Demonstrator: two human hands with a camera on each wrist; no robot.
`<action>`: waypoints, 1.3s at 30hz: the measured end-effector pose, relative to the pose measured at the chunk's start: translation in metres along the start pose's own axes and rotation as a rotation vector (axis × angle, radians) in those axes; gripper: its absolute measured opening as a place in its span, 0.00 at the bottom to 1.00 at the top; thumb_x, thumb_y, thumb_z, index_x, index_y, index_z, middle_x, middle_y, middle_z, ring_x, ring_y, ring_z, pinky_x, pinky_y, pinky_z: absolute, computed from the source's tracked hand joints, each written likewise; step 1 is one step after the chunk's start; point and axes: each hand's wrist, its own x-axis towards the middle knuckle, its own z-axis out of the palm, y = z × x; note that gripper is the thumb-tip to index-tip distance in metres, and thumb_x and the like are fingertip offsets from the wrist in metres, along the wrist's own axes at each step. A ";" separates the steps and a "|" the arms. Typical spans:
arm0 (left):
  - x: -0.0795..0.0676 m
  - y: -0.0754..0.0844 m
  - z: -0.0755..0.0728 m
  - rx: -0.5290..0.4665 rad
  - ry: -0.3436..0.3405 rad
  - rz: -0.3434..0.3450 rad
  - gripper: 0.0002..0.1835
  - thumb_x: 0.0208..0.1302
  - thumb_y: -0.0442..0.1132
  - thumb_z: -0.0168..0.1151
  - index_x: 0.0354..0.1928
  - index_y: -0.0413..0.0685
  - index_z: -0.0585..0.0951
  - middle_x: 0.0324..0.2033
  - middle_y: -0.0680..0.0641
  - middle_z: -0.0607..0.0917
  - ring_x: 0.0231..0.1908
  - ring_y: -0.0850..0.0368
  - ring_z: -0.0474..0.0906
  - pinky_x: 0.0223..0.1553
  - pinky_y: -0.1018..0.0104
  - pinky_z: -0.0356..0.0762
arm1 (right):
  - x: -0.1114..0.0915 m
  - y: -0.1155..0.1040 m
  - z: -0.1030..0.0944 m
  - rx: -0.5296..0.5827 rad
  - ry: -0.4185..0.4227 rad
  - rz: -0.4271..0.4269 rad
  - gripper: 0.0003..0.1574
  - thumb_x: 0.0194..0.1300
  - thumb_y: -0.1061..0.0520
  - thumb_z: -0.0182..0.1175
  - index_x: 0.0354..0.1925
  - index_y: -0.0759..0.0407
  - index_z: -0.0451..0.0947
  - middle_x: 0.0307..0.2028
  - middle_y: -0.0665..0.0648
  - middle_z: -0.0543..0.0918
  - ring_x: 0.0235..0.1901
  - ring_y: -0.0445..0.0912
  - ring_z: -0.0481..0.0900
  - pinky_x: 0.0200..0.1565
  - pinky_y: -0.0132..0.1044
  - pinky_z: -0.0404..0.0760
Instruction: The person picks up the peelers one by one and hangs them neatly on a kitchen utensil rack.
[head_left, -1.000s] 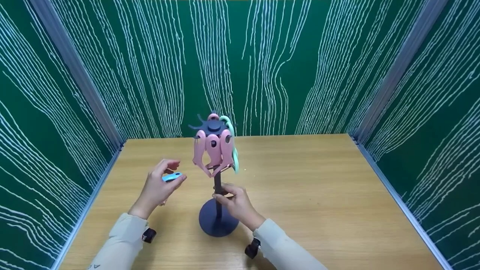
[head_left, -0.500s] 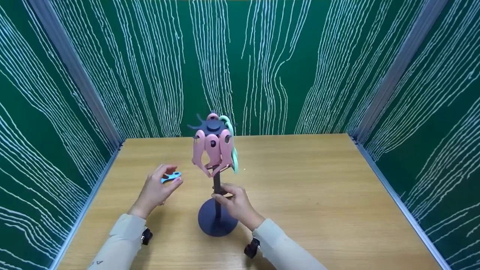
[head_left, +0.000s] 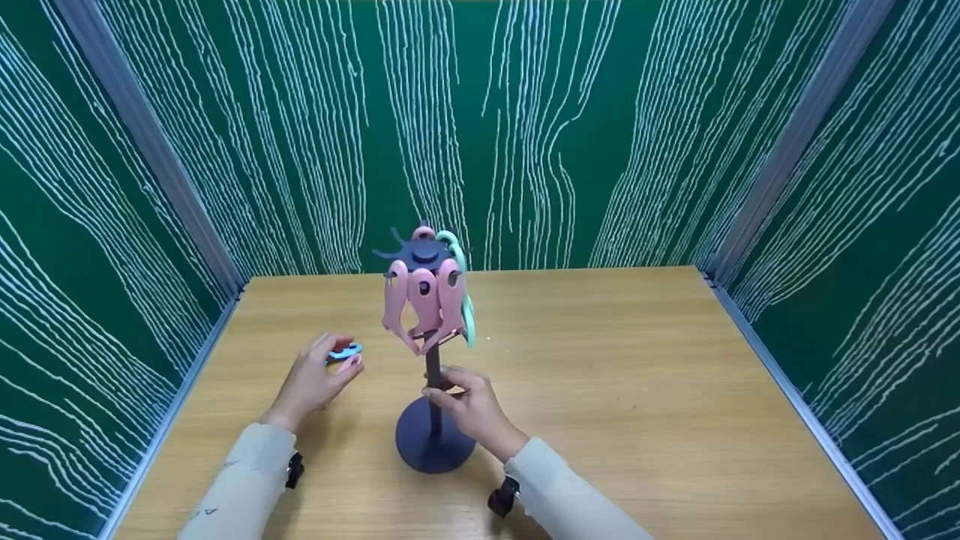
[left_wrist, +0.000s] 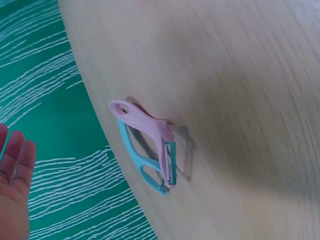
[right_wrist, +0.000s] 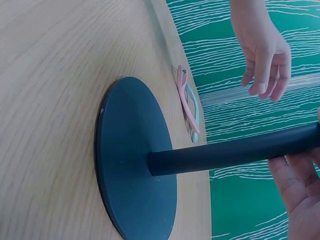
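A pink peeler (left_wrist: 142, 119) and a light blue peeler (left_wrist: 131, 145) lie together on the wooden table, the pink one partly over the blue. Above them hovers my left hand (head_left: 309, 381), fingers loosely bent and apart from both, as the right wrist view shows. My right hand (head_left: 480, 411) grips the dark pole (right_wrist: 235, 150) of a rack with a round base (right_wrist: 135, 165). From the hooks at the rack's top (head_left: 424, 253) hang several pink peelers (head_left: 424, 300), along with mint green looped pieces (head_left: 466, 300) on the right side, partly hidden.
Left of the pink peelers, some hooks (head_left: 386, 253) of the rack stick out bare. The wooden tabletop (head_left: 637, 390) meets green panels with white wavy lines (head_left: 525, 135) at its back and sides. Metal posts (head_left: 795, 142) stand at the corners.
My left hand has sunk slightly toward the two peelers on the table. The right hand keeps its grip on the pole, and the rack has barely shifted.
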 end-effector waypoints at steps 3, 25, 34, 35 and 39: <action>0.002 -0.005 0.001 0.014 -0.008 -0.002 0.27 0.70 0.39 0.77 0.67 0.47 0.81 0.62 0.41 0.84 0.63 0.42 0.82 0.72 0.42 0.78 | 0.000 0.000 0.000 0.006 -0.003 0.005 0.09 0.77 0.59 0.68 0.52 0.57 0.90 0.45 0.56 0.92 0.45 0.44 0.87 0.47 0.39 0.93; 0.002 -0.032 0.004 0.104 -0.097 -0.179 0.31 0.75 0.37 0.71 0.75 0.41 0.74 0.72 0.36 0.77 0.73 0.36 0.73 0.79 0.34 0.66 | 0.001 0.003 0.001 0.013 0.000 -0.010 0.11 0.76 0.60 0.69 0.54 0.59 0.90 0.47 0.64 0.91 0.45 0.42 0.86 0.47 0.36 0.93; 0.002 -0.044 0.005 0.114 -0.130 -0.277 0.35 0.75 0.39 0.71 0.79 0.41 0.70 0.75 0.36 0.74 0.75 0.35 0.70 0.80 0.34 0.63 | 0.001 0.001 0.001 0.027 0.006 -0.016 0.11 0.76 0.60 0.69 0.54 0.60 0.90 0.46 0.62 0.91 0.44 0.41 0.86 0.46 0.36 0.93; 0.002 -0.046 0.005 0.116 -0.136 -0.287 0.36 0.75 0.39 0.71 0.79 0.41 0.69 0.76 0.36 0.74 0.75 0.35 0.70 0.80 0.34 0.63 | 0.001 0.001 0.001 0.028 0.005 -0.019 0.11 0.76 0.61 0.69 0.54 0.60 0.90 0.47 0.64 0.91 0.44 0.41 0.86 0.46 0.36 0.93; 0.000 -0.052 0.005 0.121 -0.165 -0.317 0.37 0.75 0.39 0.70 0.81 0.40 0.67 0.78 0.34 0.71 0.73 0.35 0.71 0.80 0.34 0.63 | 0.001 0.002 0.001 0.026 0.001 -0.018 0.12 0.76 0.61 0.68 0.54 0.61 0.90 0.47 0.65 0.91 0.45 0.41 0.86 0.47 0.37 0.93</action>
